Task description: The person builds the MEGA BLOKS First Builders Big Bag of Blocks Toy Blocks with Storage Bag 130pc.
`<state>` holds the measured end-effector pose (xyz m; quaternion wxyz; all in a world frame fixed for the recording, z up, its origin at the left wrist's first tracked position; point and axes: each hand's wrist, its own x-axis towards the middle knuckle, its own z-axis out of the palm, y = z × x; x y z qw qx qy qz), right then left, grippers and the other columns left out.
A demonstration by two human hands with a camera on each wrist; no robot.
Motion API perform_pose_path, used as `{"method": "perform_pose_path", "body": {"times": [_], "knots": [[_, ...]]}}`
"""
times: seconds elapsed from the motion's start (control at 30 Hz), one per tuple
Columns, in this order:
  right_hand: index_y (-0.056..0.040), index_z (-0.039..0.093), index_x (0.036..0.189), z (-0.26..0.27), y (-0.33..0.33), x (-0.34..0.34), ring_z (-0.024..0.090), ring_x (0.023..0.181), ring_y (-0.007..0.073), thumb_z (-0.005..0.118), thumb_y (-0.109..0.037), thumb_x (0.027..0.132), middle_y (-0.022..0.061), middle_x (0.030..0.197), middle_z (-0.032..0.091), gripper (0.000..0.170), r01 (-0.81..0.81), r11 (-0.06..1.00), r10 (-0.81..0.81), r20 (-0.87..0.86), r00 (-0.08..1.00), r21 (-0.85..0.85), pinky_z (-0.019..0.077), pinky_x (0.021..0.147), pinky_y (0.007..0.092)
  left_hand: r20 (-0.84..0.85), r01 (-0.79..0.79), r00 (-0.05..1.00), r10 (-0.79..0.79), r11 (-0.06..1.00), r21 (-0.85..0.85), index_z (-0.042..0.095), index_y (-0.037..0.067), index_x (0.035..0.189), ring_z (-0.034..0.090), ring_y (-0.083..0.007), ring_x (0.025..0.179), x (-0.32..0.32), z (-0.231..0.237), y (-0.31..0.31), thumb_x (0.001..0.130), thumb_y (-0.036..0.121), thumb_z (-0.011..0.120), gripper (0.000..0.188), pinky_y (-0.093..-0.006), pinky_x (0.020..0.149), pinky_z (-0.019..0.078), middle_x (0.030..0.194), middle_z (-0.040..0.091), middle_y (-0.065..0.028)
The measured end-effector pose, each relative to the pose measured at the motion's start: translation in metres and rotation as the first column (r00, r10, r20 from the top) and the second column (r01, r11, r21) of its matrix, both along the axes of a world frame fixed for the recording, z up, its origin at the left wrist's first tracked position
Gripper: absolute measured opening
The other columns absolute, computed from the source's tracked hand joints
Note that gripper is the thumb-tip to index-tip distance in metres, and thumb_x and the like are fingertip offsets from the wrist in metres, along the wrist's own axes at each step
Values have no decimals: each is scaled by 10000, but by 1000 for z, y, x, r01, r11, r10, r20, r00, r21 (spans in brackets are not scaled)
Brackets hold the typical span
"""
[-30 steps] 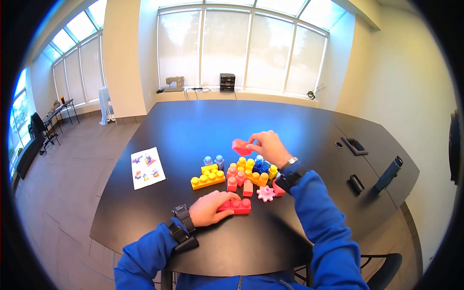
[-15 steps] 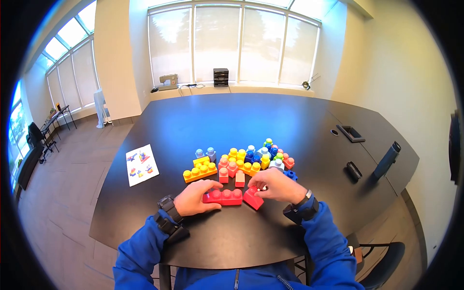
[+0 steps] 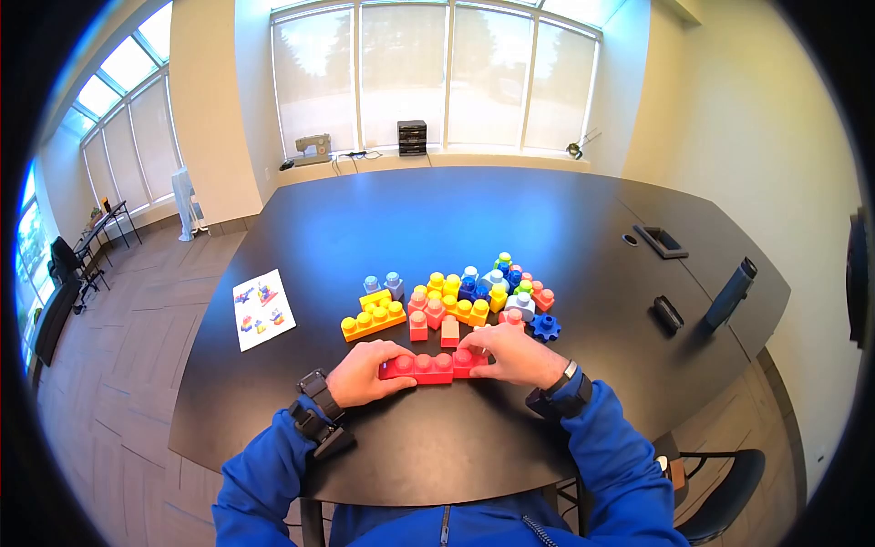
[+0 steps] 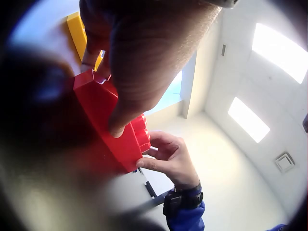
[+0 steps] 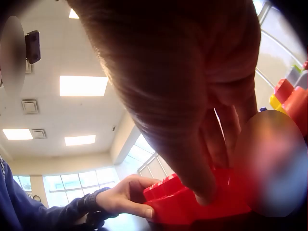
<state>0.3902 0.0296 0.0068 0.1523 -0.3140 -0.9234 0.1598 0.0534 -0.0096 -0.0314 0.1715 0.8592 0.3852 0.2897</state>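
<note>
Near the front of the table, a long red block lies with a shorter red block against its right end; whether they are joined I cannot tell. My left hand grips the long block's left end between thumb and fingers. With my right hand I pinch the shorter block. The left wrist view shows the long block under my left hand. In the right wrist view, red blocks run between my left hand and my right hand.
Just behind the hands lie yellow blocks, small red blocks, blue blocks and a blue gear. A picture sheet is on the left; a black case and a dark bottle stand right.
My right hand has brought the shorter red block from behind the pile down to the long block's right end and turned it in line. My left hand has stayed on the long block.
</note>
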Motion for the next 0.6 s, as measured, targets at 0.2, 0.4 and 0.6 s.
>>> {"method": "perform_pose_path", "body": {"times": [0.2, 0.4, 0.6], "knots": [[-22, 761, 1280, -1, 1, 1, 756, 1034, 277, 891, -178, 942, 134, 1113, 762, 394, -39, 999, 39, -20, 999, 30, 604, 912, 412, 6, 4, 1000, -5, 1000, 6, 813, 44, 1222, 772, -365, 983, 4, 0, -2, 908, 344, 956, 458, -449, 881, 607, 1055, 804, -170], [-26, 782, 1236, 7, -3, 0, 760, 986, 270, 911, -217, 920, 126, 1052, 764, 391, -37, 998, 39, 30, 999, -49, 604, 904, 406, 43, 20, 999, -18, 999, -36, 835, 44, 1172, 782, -354, 933, 7, 3, -6, 876, 332, 955, 429, -435, 849, 622, 1017, 808, -170], [-24, 811, 1165, -10, -3, -9, 742, 1011, 360, 924, -271, 875, 161, 1034, 776, 398, -41, 999, 41, -59, 997, -1, 580, 899, 475, 21, 15, 1000, -14, 999, -37, 836, 20, 1164, 788, -326, 913, 9, 4, -8, 855, 316, 992, 455, -406, 846, 628, 1020, 819, -171]]}}
